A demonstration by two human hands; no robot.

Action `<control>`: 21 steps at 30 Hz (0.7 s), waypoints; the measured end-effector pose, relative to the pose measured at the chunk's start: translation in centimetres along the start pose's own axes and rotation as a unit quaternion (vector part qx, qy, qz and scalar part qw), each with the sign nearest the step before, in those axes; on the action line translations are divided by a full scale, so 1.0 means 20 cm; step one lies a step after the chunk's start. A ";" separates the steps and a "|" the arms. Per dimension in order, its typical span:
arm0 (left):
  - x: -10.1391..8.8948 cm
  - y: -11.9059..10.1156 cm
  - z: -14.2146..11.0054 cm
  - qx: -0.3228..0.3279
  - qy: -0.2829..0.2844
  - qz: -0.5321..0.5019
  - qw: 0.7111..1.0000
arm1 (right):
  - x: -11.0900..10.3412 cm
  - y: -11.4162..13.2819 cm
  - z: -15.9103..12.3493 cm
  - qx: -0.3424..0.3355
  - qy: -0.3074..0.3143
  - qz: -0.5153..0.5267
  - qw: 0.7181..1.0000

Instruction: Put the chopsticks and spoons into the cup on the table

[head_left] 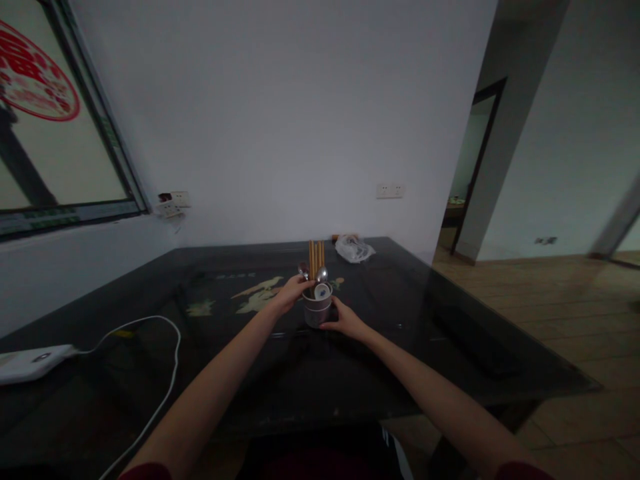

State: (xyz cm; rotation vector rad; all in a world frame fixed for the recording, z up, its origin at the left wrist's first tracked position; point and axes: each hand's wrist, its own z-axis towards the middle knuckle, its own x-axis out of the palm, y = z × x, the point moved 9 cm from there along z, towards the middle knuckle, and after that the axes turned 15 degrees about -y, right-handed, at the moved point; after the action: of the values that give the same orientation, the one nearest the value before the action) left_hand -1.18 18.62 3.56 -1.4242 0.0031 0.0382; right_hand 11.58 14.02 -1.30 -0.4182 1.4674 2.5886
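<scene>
A small grey cup (317,312) stands on the dark glass-topped table (450,333), well out in front of me. It holds several wooden chopsticks (316,259) upright, two metal spoons (323,274) and a white ceramic spoon (323,291). My left hand (290,295) reaches to the cup's upper left rim, fingers curled against the utensils there. My right hand (347,321) is wrapped round the cup's lower right side, steadying it. Both arms stretch far forward.
A white device (31,361) with a white cable (165,373) lies at the table's left. A crumpled clear plastic bag (354,249) sits near the far edge by the wall. Wall sockets (173,203) are at left. A doorway (473,167) and wooden floor lie to the right.
</scene>
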 end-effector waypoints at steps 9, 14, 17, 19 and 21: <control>-0.01 -0.04 0.01 0.058 -0.023 0.035 0.997 | 0.00 -0.01 0.00 -0.011 -0.003 -0.025 1.000; 0.00 -0.08 -0.01 0.076 -0.027 0.048 0.996 | 0.00 -0.02 0.01 -0.017 -0.005 -0.017 1.000; -0.01 -0.09 -0.03 0.083 -0.037 0.063 0.994 | 0.00 -0.02 0.01 -0.023 -0.004 -0.015 1.000; -0.02 -0.10 -0.04 0.090 -0.050 0.074 0.992 | 0.00 -0.02 0.00 -0.022 -0.003 -0.023 0.999; -0.04 -0.11 -0.04 0.100 -0.072 0.098 0.988 | 0.00 -0.01 0.00 -0.023 -0.004 -0.030 0.999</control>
State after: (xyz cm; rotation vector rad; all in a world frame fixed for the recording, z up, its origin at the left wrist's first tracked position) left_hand -1.87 17.50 5.67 -1.2129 0.0265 0.2953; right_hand 11.68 14.24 -1.48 -0.4489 1.3738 2.5789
